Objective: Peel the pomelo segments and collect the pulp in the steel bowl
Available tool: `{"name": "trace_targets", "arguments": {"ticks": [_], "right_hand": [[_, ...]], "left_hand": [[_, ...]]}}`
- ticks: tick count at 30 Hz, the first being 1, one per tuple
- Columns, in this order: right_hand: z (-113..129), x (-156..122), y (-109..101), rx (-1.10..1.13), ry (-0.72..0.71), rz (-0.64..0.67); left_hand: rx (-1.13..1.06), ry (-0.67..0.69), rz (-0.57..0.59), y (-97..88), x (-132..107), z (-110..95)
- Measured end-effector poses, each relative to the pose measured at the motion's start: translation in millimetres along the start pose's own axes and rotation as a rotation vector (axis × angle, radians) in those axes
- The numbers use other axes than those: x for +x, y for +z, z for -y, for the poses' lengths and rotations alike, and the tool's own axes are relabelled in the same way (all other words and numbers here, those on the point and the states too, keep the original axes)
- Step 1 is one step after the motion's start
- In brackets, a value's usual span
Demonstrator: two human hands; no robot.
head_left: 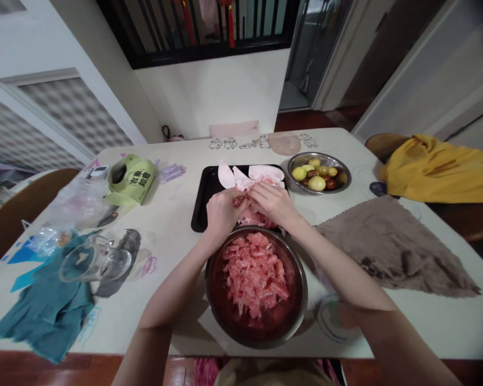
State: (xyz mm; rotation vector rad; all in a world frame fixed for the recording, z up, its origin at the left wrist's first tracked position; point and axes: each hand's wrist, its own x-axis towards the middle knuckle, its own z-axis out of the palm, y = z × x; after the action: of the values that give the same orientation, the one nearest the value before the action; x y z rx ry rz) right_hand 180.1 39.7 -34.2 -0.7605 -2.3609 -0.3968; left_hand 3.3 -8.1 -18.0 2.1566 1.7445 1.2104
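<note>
My left hand (222, 212) and my right hand (274, 202) meet over a black tray (198, 214), their fingers closed on a piece of pink pomelo (244, 202). Much of that piece is hidden by the fingers. Thick pale pomelo rind (265, 172) lies along the tray's far side, and reddish scraps lie beneath my hands. Nearer to me, under my forearms, a steel bowl (301, 292) holds a heap of peeled pink pomelo flesh (257, 273).
Right of the tray stands a steel bowl of small yellow and brown fruit (316, 183). A brown cloth (402, 246) lies at right. On the left are a green paper bag (134, 179), a clear glass jug (99, 260) and a teal cloth (52, 311). A yellow garment (438, 169) drapes a chair.
</note>
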Motion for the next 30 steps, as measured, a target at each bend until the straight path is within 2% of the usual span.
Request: {"name": "trace_targets", "arguments": {"ticks": [4,9,16,23,27,30], "right_hand": [[-5,-7,4,0.07,0.05,-0.093],[-11,-20,9,0.08,0.023,-0.247],[-9,-22,3,0.264,0.094,-0.284],[-4,-17,-5,0.106,0.074,-0.366],[0,-15,-7,0.095,0.012,-0.463],[3,-14,-10,0.126,0.025,-0.473]], "left_hand": [[-0.004,0.16,-0.08,5.8,2,0],[-0.046,0.308,-0.164,6.0,-3,0],[-0.099,0.303,-0.162,0.8,-7,-9],[-0.151,0.283,-0.172,-5.6,-11,-20],[-0.207,0.292,-0.2,-10.6,-12,-26],[-0.226,0.301,-0.205,-13.4,-13,-29]]}}
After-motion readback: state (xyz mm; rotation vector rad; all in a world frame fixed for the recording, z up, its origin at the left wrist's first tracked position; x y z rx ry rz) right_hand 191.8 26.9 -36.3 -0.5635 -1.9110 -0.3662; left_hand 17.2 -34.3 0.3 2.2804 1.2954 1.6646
